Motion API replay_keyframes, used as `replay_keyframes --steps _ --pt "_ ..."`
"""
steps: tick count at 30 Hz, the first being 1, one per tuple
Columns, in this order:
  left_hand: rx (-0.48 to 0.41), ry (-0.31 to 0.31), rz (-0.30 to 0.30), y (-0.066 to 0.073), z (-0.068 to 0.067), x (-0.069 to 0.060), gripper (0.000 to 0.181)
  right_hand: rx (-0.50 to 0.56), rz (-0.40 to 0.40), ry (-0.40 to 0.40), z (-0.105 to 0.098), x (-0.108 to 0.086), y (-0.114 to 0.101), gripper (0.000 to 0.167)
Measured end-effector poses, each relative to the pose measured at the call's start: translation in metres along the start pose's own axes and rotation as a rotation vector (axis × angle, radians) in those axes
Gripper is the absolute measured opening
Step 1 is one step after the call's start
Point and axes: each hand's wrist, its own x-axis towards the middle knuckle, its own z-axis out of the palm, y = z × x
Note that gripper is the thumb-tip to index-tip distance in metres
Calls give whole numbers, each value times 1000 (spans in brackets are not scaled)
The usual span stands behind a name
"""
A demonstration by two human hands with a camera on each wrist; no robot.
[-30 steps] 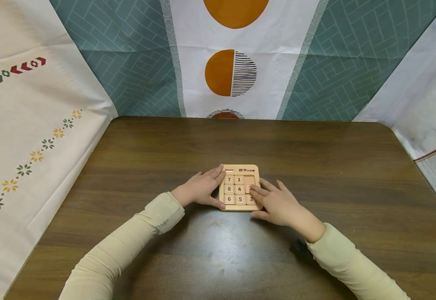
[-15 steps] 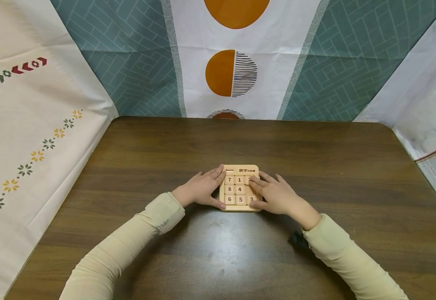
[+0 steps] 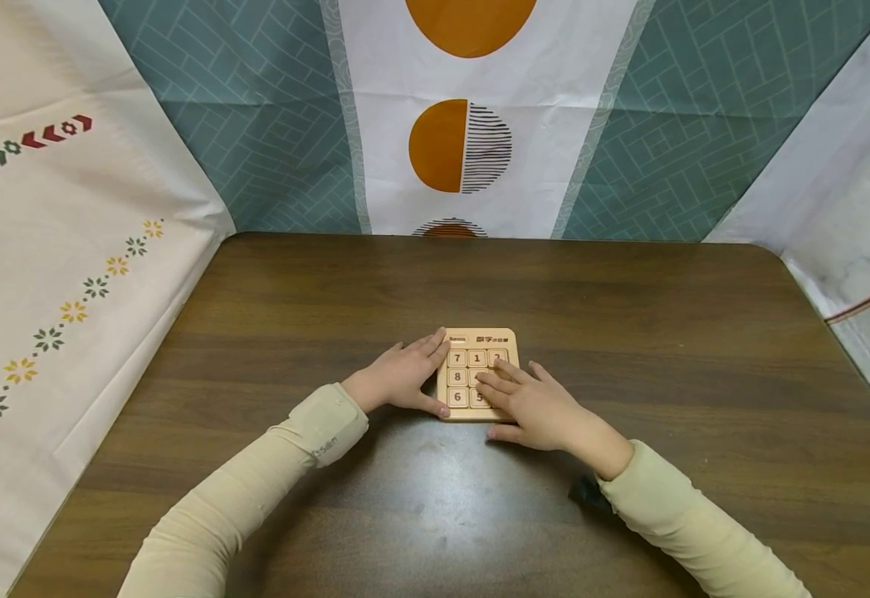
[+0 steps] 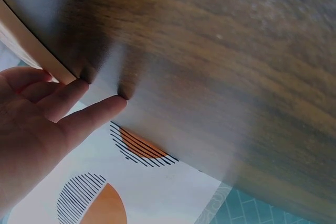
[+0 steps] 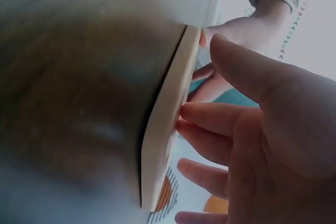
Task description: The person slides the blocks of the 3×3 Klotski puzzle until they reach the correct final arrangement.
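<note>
A wooden number slide puzzle (image 3: 477, 334) lies flat on the table in the head view. My left hand (image 3: 402, 374) rests at its left side, thumb near the lower left corner and extended fingers near the upper left one. In the left wrist view, the left fingers (image 4: 65, 95) are nearly straight beside the board's edge. My right hand (image 3: 542, 409) reaches over the lower right part, its outstretched fingertips touching the tiles around the middle. It hides several tiles; 7, 1, 8 and 6 stay readable. In the right wrist view, the right thumb (image 5: 247, 69) stands off the puzzle edge (image 5: 168, 108).
The brown wooden table (image 3: 629, 307) extends around the puzzle. A patterned cloth (image 3: 472, 149) hangs behind its far edge, with a white flowered cloth (image 3: 46, 266) at the left. A dark object (image 3: 588, 493) shows beneath the right wrist.
The right fingers slid a tile upward into the top right slot, then the right hand moved left and down toward the middle tiles. My left hand and the board have stayed put.
</note>
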Motion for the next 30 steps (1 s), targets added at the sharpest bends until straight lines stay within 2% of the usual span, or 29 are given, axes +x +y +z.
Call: replay_keyframes --steps 16,30 --pt "8 2 0 0 0 0 107 35 8 -24 1 -2 4 67" --pt "3 2 3 0 1 0 107 34 12 -5 3 -11 13 65"
